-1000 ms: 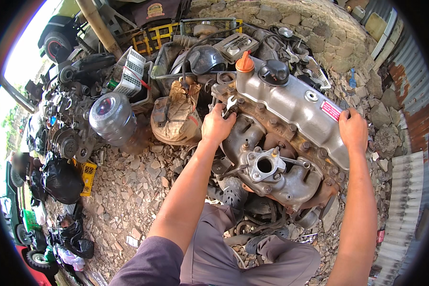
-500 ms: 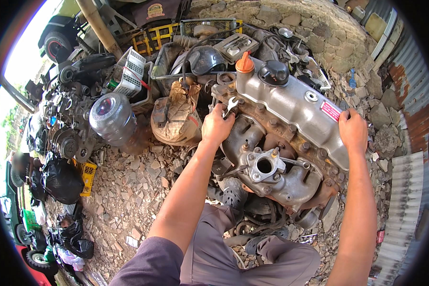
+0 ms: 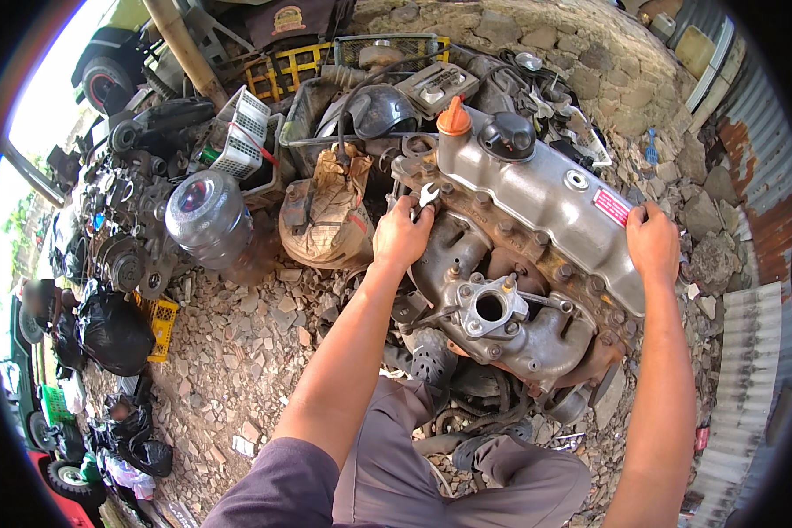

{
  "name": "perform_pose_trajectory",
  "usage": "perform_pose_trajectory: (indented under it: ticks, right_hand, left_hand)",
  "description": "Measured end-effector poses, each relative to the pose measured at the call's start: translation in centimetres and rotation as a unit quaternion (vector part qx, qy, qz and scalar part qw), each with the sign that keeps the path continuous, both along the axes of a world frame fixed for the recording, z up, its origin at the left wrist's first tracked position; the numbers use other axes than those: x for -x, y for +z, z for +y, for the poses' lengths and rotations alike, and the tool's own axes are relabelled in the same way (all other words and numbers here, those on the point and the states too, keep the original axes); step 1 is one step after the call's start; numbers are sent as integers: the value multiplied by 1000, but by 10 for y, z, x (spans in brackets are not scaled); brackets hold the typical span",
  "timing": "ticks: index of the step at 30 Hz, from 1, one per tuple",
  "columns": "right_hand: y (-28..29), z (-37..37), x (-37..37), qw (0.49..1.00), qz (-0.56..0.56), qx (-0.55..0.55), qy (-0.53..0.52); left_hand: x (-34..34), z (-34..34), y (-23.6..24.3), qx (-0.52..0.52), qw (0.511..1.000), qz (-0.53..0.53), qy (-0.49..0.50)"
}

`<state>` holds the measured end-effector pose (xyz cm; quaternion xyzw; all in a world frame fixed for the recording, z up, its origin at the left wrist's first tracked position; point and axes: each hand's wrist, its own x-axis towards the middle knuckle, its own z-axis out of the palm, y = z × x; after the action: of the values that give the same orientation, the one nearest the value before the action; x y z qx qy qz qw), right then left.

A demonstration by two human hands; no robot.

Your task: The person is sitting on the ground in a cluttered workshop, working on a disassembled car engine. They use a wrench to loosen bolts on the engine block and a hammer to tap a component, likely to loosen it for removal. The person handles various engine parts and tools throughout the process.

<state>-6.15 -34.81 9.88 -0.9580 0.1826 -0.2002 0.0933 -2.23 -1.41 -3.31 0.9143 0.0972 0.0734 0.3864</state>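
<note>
Two bare hands are applied to an engine (image 3: 509, 227), found right of the frame's centre. The left hand (image 3: 402, 233), at its upper-left corner, is clenched around a wrench (image 3: 428, 195); the open-ended head projects above the fingers and the handle is largely concealed. The right hand (image 3: 652, 242) is curled over the right end of the silver valve cover (image 3: 537, 176); its palm side is hidden, so firmness cannot be told. The wide placement, one hand at each end, appears suited to steadying the unit. The orange cap (image 3: 454, 114) is seated on the cover's upper-left end, presumably closing its opening.

Surface: ground of loose broken stone and tile (image 3: 229, 361), uneven, seen across the lower left and centre. Surroundings: a stone wall (image 3: 537, 40) at the top, corrugated sheets (image 3: 748, 202) at the right edge, heaped machine parts (image 3: 123, 202) at left, daylight entering far left.
</note>
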Motion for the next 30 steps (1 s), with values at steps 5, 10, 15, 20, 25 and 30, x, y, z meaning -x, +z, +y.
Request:
perform_pose_trajectory:
  ticks: [5, 10, 15, 20, 25, 30]
  right_hand:
    - [-1, -3, -1, 1000, 2, -5, -1]
    - [-4, -4, -2, 1000, -7, 0, 4]
    - [-4, -7, -2, 1000, 3, 3, 2]
    - [-4, -4, -2, 1000, -3, 9, 5]
    - [-4, -6, -2, 1000, -2, 4, 0]
    - [-3, -5, -2, 1000, -2, 1, 0]
  left_hand:
    - [3, -2, 5, -5, 1000, -9, -12]
    - [-1, -1, 5, 9, 999, 32, -1]
    - [4, -5, 8, 10, 1000, -4, 5]
    - [-1, 2, -2, 13, 1000, -8, 2]
    - [4, -5, 11, 22, 1000, 13, -9]
    - [1, -2, 5, 27, 1000, 6, 2]
